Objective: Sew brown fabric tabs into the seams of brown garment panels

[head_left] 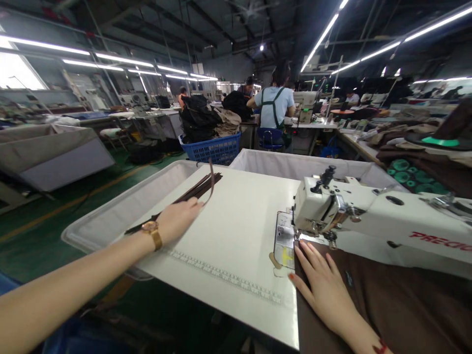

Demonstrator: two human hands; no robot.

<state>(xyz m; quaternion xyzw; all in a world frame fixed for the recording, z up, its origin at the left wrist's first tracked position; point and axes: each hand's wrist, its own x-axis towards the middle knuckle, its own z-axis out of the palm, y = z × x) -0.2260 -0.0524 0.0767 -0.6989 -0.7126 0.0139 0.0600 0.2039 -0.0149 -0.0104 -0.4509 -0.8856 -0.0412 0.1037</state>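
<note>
My left hand (180, 219), with a gold watch on its wrist, is closed on one end of a thin brown fabric strip (212, 182) that curls upward past the fingers. Beneath and behind it lies a bundle of dark brown strips (201, 188) on the white table. Flat on a dark brown cloth (398, 295), my right hand (324, 282) has its fingers spread, the fingertips close to the presser foot of the white sewing machine (332, 211). The cloth's left edge runs beside the metal needle plate (285, 236).
A printed ruler (228, 278) crosses the near part of the white tabletop (250, 216). Pale bins (265, 160) border the table at the back and left. Farther off stand a blue basket (217, 147) of dark garments and a seated person (275, 103). Green spools (409, 174) lie at right.
</note>
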